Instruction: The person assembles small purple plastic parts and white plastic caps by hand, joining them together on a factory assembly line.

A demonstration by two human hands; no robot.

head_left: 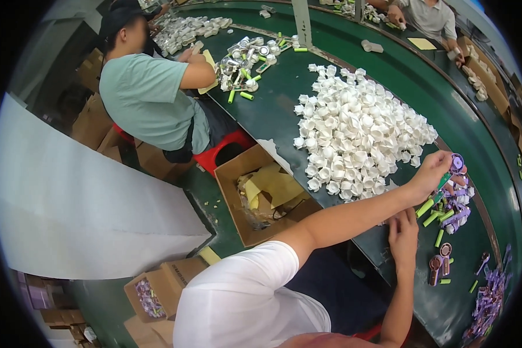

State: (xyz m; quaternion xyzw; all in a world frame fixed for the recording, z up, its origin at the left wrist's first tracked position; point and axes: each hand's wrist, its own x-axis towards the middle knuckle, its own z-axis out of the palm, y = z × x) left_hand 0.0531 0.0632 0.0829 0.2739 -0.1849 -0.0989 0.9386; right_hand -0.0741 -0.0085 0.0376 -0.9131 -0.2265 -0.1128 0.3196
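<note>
My left hand (432,175) reaches across to a small heap of purple fan parts (461,217) and green cylindrical batteries (428,219). Its fingers are closed at a round purple fan part (457,164), beside a strip of green circuit board (444,180). Below my left forearm, my right hand (403,238) is by the table's near edge with its fingers bent together. What the right fingers hold, if anything, is hidden. A big pile of white plastic cup-shaped pieces (354,133) lies just beyond my left forearm.
More purple parts (490,301) and two fan bodies (441,264) lie to the right. An open cardboard box (255,235) stands against the table's near side. A co-worker in a green shirt (148,98) sits at the left; another person (429,23) works across the green table (278,116).
</note>
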